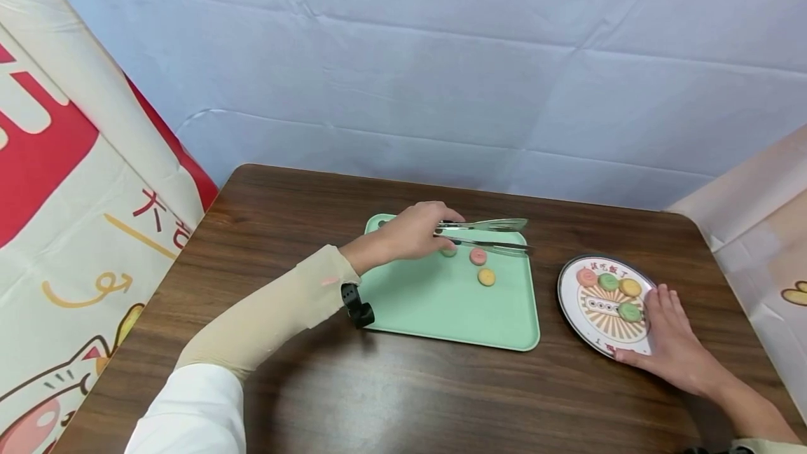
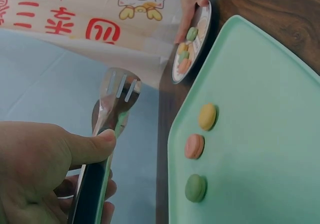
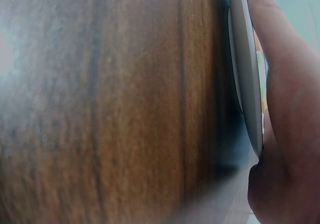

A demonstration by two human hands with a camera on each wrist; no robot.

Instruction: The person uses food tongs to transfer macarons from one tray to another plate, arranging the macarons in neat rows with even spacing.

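My left hand (image 1: 415, 231) grips a pair of metal serving tongs (image 2: 95, 184) by its dark handles, thumb on one side and fingers on the other. Nothing sits between the tongs' parted ends, which point right over the far part of the green tray (image 1: 441, 314). Below them on the tray lie a green macaron (image 2: 195, 188), a pink macaron (image 1: 478, 256) and a yellow macaron (image 1: 486, 277). My right hand (image 1: 677, 342) rests with straight fingers against the right rim of the round plate (image 1: 570, 300). Several pink, green and yellow macarons lie on this plate.
Both tray and plate stand on a brown wooden table (image 1: 391, 398), the plate to the tray's right. A pale cloth (image 1: 403, 90) hangs behind the table's far edge. Printed cloth (image 1: 69, 230) hangs along the left side, and more hangs at the right.
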